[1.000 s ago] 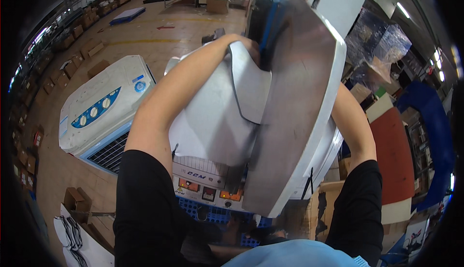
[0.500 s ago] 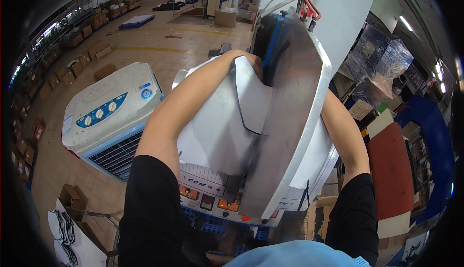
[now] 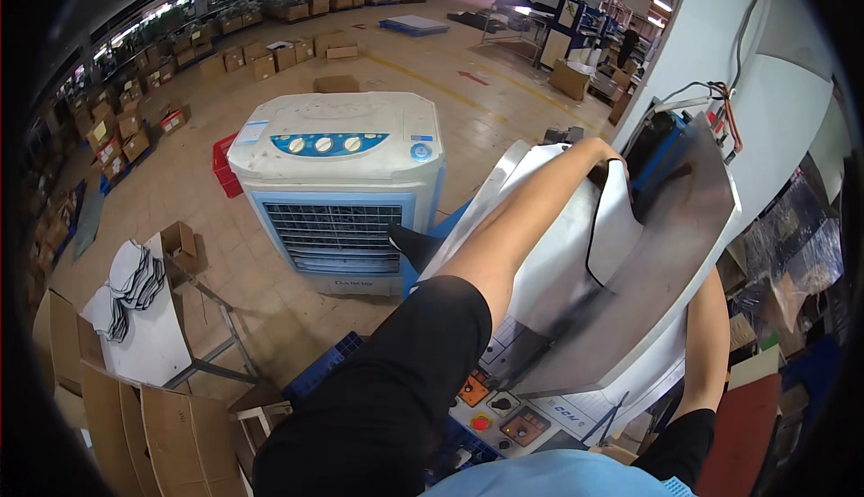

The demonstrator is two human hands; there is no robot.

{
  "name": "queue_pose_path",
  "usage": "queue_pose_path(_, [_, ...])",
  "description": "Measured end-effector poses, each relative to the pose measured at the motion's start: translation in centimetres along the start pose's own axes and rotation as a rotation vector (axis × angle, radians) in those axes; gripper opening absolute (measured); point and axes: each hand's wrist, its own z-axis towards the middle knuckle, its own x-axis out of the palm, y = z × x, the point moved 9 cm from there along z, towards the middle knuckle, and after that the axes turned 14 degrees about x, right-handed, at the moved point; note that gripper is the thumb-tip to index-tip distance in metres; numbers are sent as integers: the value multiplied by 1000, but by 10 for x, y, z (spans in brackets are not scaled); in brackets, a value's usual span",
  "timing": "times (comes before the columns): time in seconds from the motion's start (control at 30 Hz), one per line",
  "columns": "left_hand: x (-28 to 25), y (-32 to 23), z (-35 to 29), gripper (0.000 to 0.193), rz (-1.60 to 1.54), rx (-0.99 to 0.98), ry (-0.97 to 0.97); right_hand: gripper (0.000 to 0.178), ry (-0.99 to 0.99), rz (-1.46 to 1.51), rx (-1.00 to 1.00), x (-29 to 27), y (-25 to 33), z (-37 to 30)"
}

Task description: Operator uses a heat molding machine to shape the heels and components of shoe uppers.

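Observation:
My left arm reaches over a white padded surface (image 3: 544, 277) of a press-like machine. At its far top, my left hand (image 3: 605, 152) meets the upper edge of a white piece with a black border (image 3: 605, 227); the fingers are mostly hidden there. The piece lies beside a large, upright metal plate (image 3: 661, 259), whose surface is blurred. My right forearm (image 3: 707, 340) passes behind this plate, which conceals the right hand. At the machine's near side is a control panel (image 3: 515, 443) with orange controls and a red button.
An air cooler (image 3: 335, 187) stands left of the machine. Farther left, a small table (image 3: 162, 349) bears stacked white, black-edged pieces (image 3: 133, 283), with open cardboard boxes (image 3: 184, 434) in front. A white column (image 3: 765, 110) rises behind the plate. A reddish board (image 3: 742, 438) is at the right.
The view has swung left, so the machine appears farther right and more of the cooler and table shows. My left hand stays at the piece's upper edge; my right arm remains behind the plate.

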Motion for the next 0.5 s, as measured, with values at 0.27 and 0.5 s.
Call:
queue_pose_path(0.27, [-11, 86, -50, 37, -115, -11, -42, 32, -181, 136, -109, 21, 80, 37])
queue_pose_path(0.5, [-5, -2, -56, 37, 377, 11, -436, 32, -451, 196, -17, -10, 9, -22])
